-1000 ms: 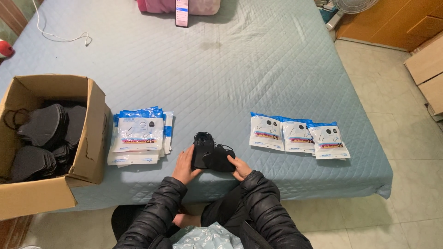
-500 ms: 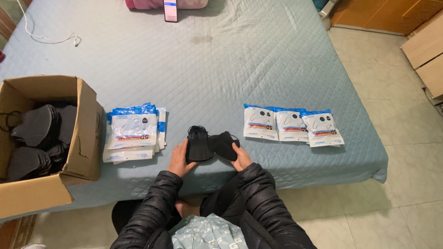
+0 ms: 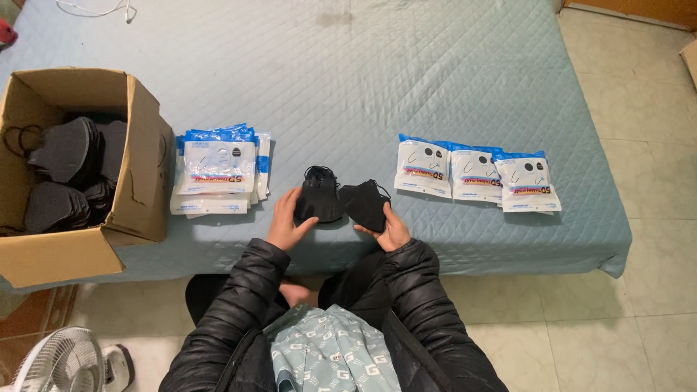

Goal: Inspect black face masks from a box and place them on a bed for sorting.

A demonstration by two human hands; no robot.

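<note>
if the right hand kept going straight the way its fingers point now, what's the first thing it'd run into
The right hand points up and left behind its black mask; next comes the other black mask in the left hand.

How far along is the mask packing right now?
Looks done: three sealed packets lie in a row on the bed. In hand: the left hand and right hand each hold black masks. Seemingly left: a stack of pouches and a cardboard box with many black masks inside.
</note>
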